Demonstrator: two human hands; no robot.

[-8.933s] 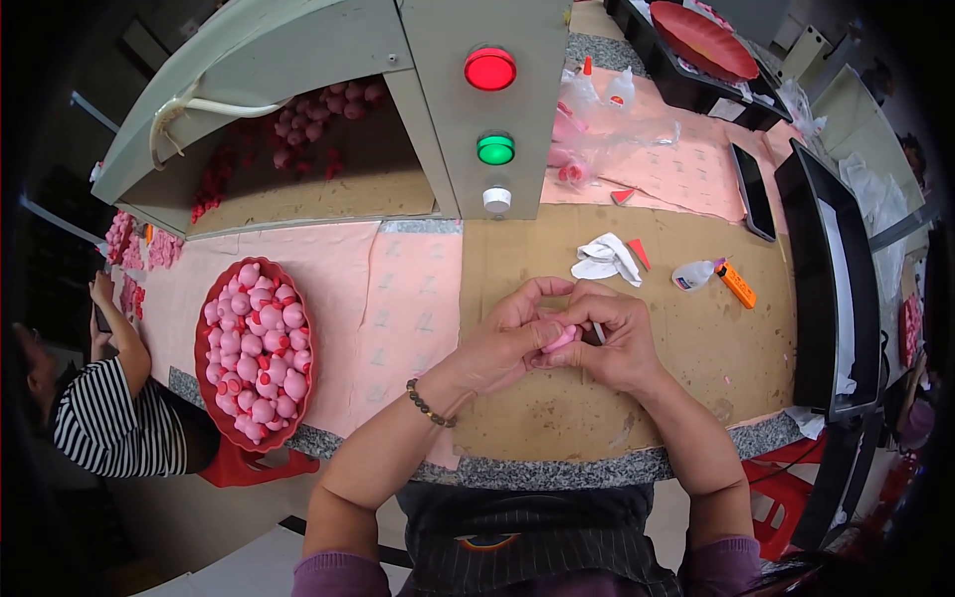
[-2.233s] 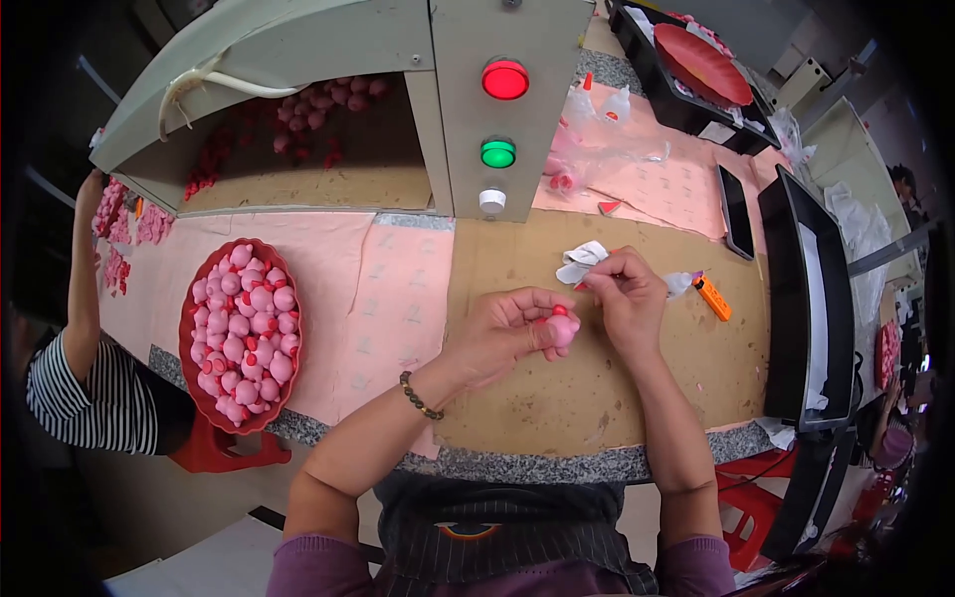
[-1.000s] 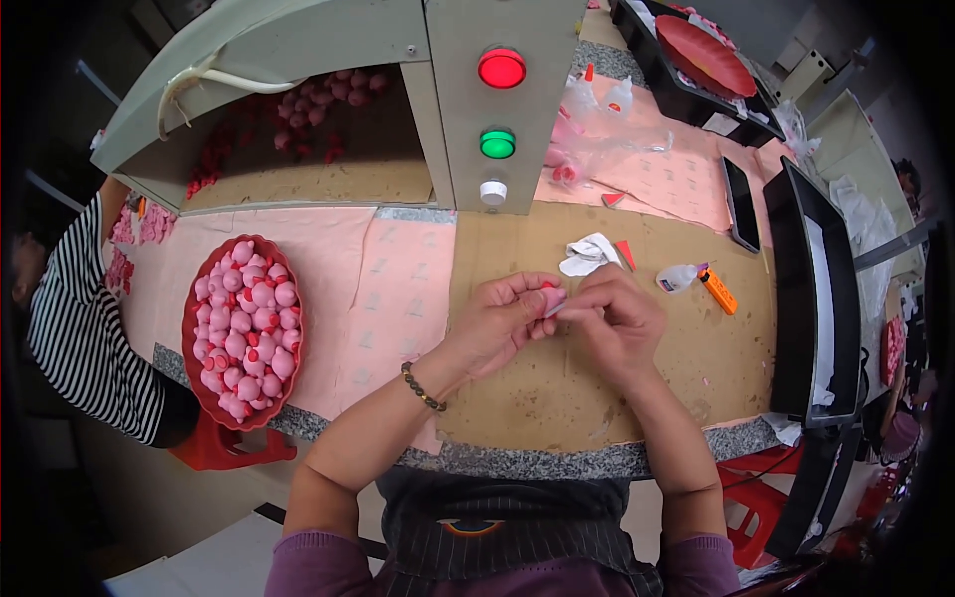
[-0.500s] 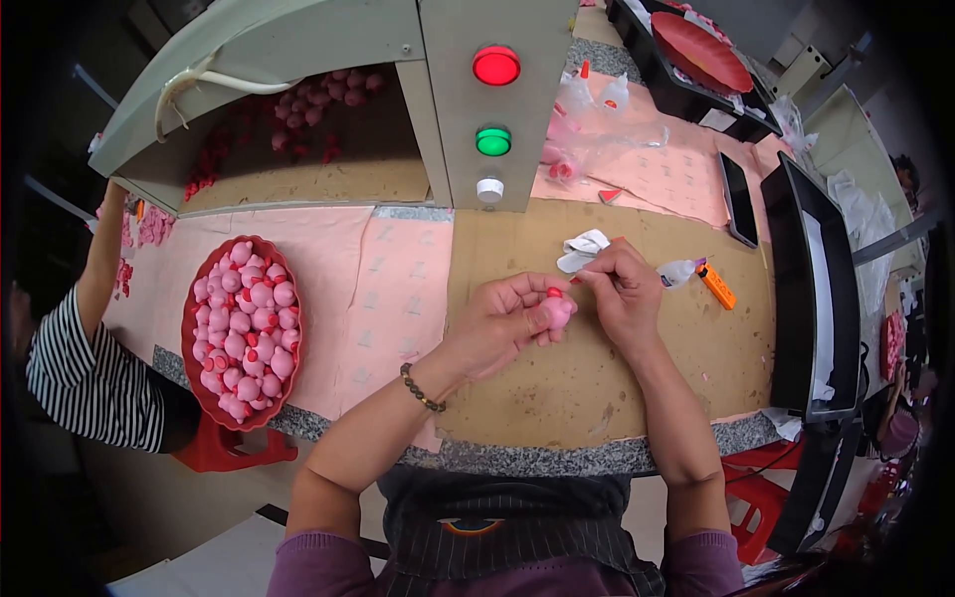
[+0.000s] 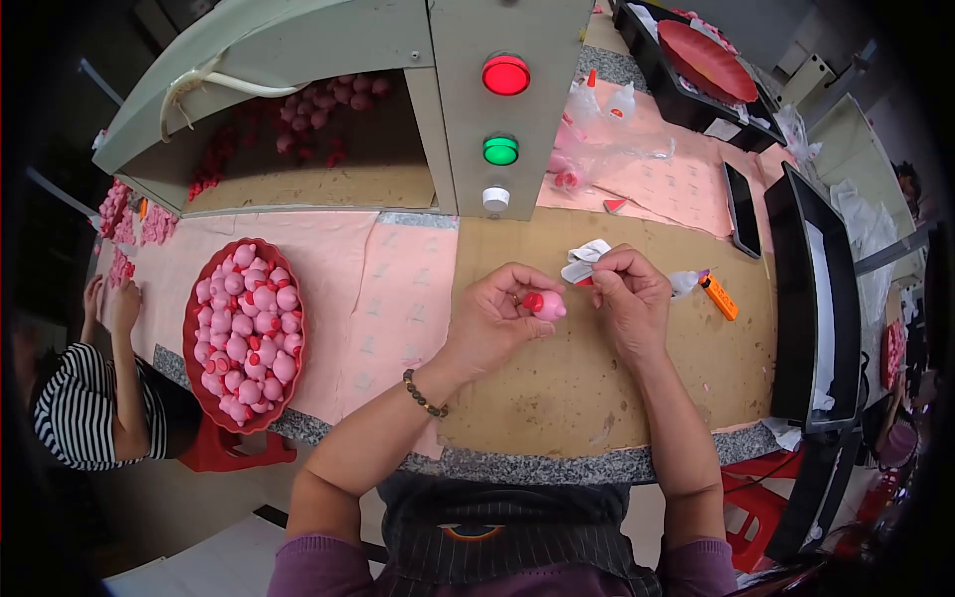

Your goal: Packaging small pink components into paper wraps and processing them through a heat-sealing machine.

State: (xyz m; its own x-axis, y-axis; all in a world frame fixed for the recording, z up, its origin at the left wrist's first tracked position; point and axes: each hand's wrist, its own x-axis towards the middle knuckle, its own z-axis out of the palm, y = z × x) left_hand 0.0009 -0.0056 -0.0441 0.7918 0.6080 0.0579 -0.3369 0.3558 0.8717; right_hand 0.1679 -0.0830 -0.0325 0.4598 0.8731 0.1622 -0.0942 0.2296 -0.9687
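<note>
My left hand (image 5: 494, 323) grips a small rounded pink figure (image 5: 552, 308) with red parts at the end nearer the palm. Opposite it, my right hand (image 5: 637, 303) is closed in a pinch, thumb against forefinger, at a small red piece (image 5: 584, 282). A gap separates the red piece from the figure. Just behind those fingertips lies a crumpled white cloth or paper (image 5: 587, 255). Both hands are above a brown board (image 5: 567, 398). A scalloped red tray (image 5: 191, 363), heaped with similar pink figures, is to the left.
A clear bottle (image 5: 684, 284) and an orange-handled tool (image 5: 719, 298) lie right of my right hand. A phone (image 5: 741, 209) and a black bin (image 5: 784, 328) stand farther right. Behind is a grey machine (image 5: 468, 109) with pink figures inside. Another person's hands (image 5: 124, 303) work at left.
My left hand has turned the figure, bringing its red parts toward the palm. My right hand has drawn slightly away from it. The other person's arm has come back from beside the machine.
</note>
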